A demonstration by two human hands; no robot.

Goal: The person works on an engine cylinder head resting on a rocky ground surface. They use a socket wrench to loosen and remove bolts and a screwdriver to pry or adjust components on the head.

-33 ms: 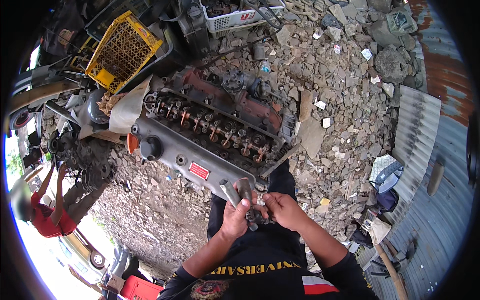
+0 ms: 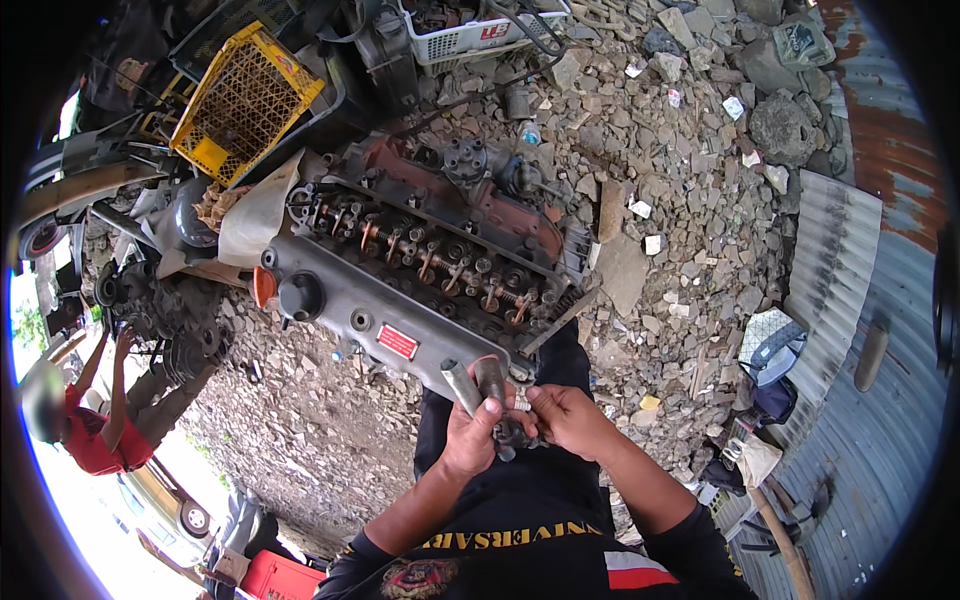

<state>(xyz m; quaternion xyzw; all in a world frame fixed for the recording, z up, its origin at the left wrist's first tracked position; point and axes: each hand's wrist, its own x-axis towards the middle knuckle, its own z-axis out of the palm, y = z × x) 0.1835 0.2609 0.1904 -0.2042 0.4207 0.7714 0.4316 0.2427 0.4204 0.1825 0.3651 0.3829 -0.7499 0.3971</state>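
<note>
My left hand is closed around a light grey metal tube and a darker, rust-brown metal cylinder, which stick up side by side. Their exact kind I cannot make out. My right hand pinches at a small silvery piece beside the left fingers; its shape is mostly hidden. Just beyond my hands lies a grey valve cover with a black cap and a red label. It rests along an engine whose rocker arms and springs are exposed.
A yellow crate and a white basket stand at the far side. Broken stones cover the ground. Corrugated metal sheeting runs along the right. Another person in a red shirt works among dark metal parts at the left.
</note>
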